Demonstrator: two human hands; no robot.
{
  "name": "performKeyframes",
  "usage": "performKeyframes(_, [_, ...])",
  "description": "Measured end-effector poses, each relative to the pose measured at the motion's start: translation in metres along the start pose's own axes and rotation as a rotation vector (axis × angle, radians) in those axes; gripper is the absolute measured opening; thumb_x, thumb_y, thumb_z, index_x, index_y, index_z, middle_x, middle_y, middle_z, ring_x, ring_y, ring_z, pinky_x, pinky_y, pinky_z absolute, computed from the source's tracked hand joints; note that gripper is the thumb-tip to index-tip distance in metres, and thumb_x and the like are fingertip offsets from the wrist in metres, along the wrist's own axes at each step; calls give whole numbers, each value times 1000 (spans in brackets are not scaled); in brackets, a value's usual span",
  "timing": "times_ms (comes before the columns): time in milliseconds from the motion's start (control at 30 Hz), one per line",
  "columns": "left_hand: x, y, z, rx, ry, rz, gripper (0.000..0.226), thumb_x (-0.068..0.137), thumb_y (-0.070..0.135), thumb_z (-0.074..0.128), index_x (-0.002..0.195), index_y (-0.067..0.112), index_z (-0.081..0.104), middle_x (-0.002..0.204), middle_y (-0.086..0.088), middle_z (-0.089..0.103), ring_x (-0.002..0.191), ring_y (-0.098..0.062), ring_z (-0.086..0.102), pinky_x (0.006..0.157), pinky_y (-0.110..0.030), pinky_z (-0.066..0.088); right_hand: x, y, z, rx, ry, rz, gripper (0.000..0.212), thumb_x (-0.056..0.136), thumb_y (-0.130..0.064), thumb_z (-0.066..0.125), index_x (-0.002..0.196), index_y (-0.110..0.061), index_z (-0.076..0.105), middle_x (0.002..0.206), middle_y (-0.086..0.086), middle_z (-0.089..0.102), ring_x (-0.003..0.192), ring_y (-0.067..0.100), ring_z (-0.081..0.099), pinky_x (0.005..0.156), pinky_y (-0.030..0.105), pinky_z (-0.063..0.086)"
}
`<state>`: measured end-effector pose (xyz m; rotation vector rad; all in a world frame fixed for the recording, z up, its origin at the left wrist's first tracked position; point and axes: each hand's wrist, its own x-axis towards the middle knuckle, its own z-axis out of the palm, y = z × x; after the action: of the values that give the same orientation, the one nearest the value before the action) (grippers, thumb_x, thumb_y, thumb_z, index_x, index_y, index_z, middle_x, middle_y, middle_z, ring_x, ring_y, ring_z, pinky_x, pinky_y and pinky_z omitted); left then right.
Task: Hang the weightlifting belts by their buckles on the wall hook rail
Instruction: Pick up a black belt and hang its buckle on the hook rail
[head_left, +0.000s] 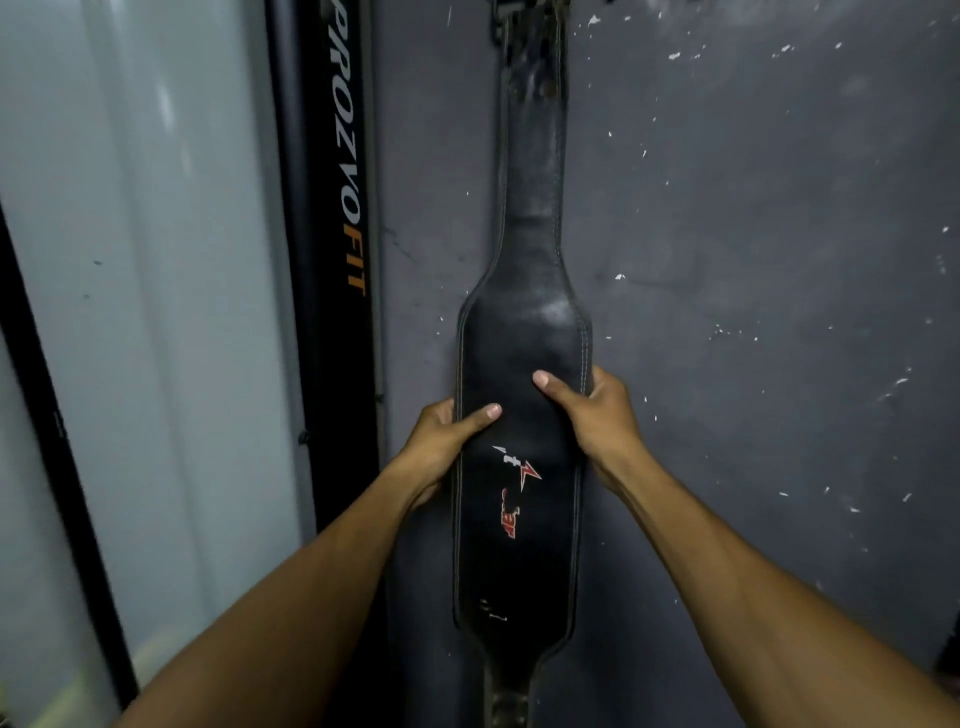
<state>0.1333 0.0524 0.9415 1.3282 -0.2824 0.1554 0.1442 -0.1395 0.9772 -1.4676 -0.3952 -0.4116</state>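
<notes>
A black leather weightlifting belt (524, 332) hangs straight down against the grey wall (753, 260). Its narrow upper strap runs to the top edge of the view, where its buckle end (524, 21) is blurred and partly cut off. The hook rail itself is out of view. The wide back pad carries a red and white logo. My left hand (441, 441) grips the pad's left edge, thumb across the front. My right hand (592, 410) grips the right edge the same way, slightly higher.
A black vertical post (332, 260) with white and orange lettering stands just left of the belt. Further left is a pale glass or mirror panel (145, 286) in a dark frame. The grey wall to the right is bare, with chipped paint.
</notes>
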Motion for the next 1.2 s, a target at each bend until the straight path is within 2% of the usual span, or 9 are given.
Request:
performKeyframes(200, [-39,-59,-16,211,-67,-126,31,88,14,78,118,17,70,115,-6,78,106,-21,75,94,-32,59,-51,62,-22,-127,-203,223,32,84,-19,85,115,-14,77,107,1,82,100,18,78,94,37,61])
performKeyframes(433, [-63,-102,-17,68,-41,-162,33,92,4,71,124,4,69,118,-11,76,110,-25,73,90,-29,59,-97,105,-25,-38,-57,248,22,87,-10,82,107,-13,76,97,-4,83,91,14,79,73,20,59])
performKeyframes(633, [-94,-147,-26,225,-131,-311,34,87,-3,75,119,7,70,101,1,80,96,-15,75,81,-21,58,-117,119,-32,-68,-134,315,36,85,-12,84,117,-21,73,111,-5,80,102,9,76,87,22,60])
performKeyframes(767, [-114,-184,-36,197,-11,-293,28,88,-4,73,115,0,72,108,-10,79,97,-21,75,86,-31,59,-143,147,-38,-171,-115,359,32,84,-21,86,115,-20,76,109,-5,81,103,12,77,95,32,60])
performKeyframes(900, [-119,-192,-42,135,21,-340,23,88,1,74,112,3,75,113,-16,77,102,-24,75,95,-36,59,-159,157,-34,-159,-132,394,30,86,-20,84,113,-26,74,107,-9,80,100,5,76,88,20,59])
performKeyframes(1000, [-131,-209,-52,216,-18,-441,32,86,8,80,117,3,73,116,-15,76,111,-29,71,102,-44,55,-180,177,-36,-222,-230,513,34,86,-13,83,118,-19,72,111,-3,78,99,8,74,89,24,57])
performKeyframes(1067, [-145,-231,-53,254,-29,-482,38,86,-1,77,123,-6,68,119,-19,74,106,-29,71,97,-42,56,-200,194,-36,-294,-242,606,16,86,-14,84,98,-16,73,89,-3,76,82,9,70,81,27,54])
performKeyframes(1133, [-161,-248,-50,240,90,-528,49,83,-5,78,128,-11,59,122,-23,71,97,-27,71,91,-45,57,-215,210,-34,-375,-234,650,20,86,-16,84,78,-13,66,70,-4,66,68,10,61,73,30,52])
performKeyframes(1200, [-171,-260,-48,223,136,-533,43,82,1,82,119,-9,63,115,-20,74,92,-24,73,92,-49,55,-228,223,-29,-414,-191,639,25,85,-19,84,77,-6,66,70,1,66,68,13,60,72,33,51])
